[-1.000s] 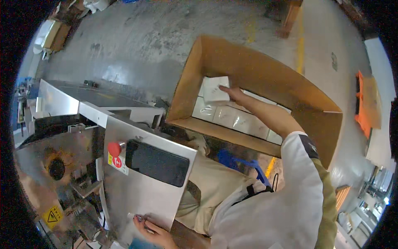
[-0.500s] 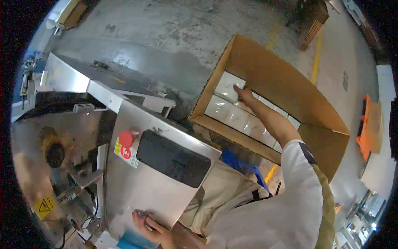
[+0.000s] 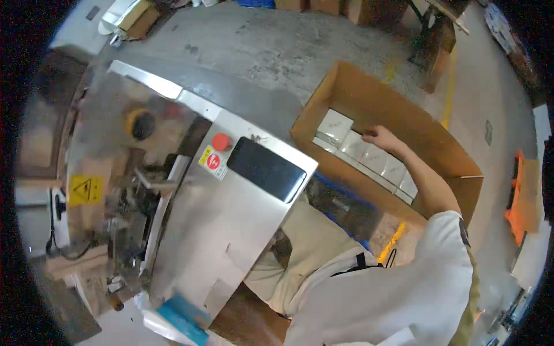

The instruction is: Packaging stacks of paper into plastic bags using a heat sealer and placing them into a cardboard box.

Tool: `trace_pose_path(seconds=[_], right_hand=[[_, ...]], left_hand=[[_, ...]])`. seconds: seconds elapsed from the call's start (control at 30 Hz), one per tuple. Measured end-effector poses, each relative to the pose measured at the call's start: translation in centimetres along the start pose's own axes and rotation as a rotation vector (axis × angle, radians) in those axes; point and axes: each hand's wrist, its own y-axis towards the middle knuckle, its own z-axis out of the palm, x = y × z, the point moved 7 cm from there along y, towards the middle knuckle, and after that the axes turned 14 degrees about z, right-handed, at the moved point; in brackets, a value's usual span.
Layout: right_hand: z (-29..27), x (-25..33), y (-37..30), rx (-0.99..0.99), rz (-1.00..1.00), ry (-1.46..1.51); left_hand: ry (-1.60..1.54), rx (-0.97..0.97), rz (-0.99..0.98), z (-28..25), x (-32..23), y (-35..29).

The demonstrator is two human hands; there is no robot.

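Observation:
My right hand (image 3: 381, 140) reaches into an open brown cardboard carton (image 3: 398, 95), just above a row of small white boxes (image 3: 372, 158). Its fingers are loosely bent and look apart, and nothing shows in them. At the row's left end, one white box (image 3: 336, 126) sits higher than its neighbours, a short way from the fingertips. My forearm hides part of the carton's right side. My left hand is out of the picture.
A steel machine housing (image 3: 208, 230) stands on the left, with a red stop button (image 3: 220, 142) and a glossy black screen (image 3: 265, 169). A yellow warning label (image 3: 85, 190) marks its front. Something blue (image 3: 183, 319) lies at its lower edge. An orange object (image 3: 515, 199) stands far right.
My right hand has left the white box at the row's left end and moved right. My left hand, earlier at the machine's lower edge, has gone out of view. The view has shifted.

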Motion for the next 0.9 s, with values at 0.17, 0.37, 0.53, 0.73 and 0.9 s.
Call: trace_pose_path(seconds=[0.17,0.37,0.53,0.73,0.9], right_hand=[[-2.3,1.3,-3.9,-0.124,-0.117,0.125],[-3.6,4.8,-6.2,-0.109,-0.233,0.132],[-2.1,12.0,-12.7,-0.131,-0.384,0.214],[-1.9,20.0,-18.0,-0.189,-0.518,0.131],[4.5,32.4,-25.5,-0.068,-0.752,0.187]], left_hand=[[-0.494,-0.025,-0.391,5.1,2.6,-2.6],[-0.582,-0.037,-0.711,11.2,7.1,-0.9],[-0.353,-0.3,-0.742,12.0,10.2,-3.2],[0.105,-0.5,-0.461,4.8,7.4,-2.4],[-0.3,-0.475,-0.414,0.8,-2.8,5.5]])
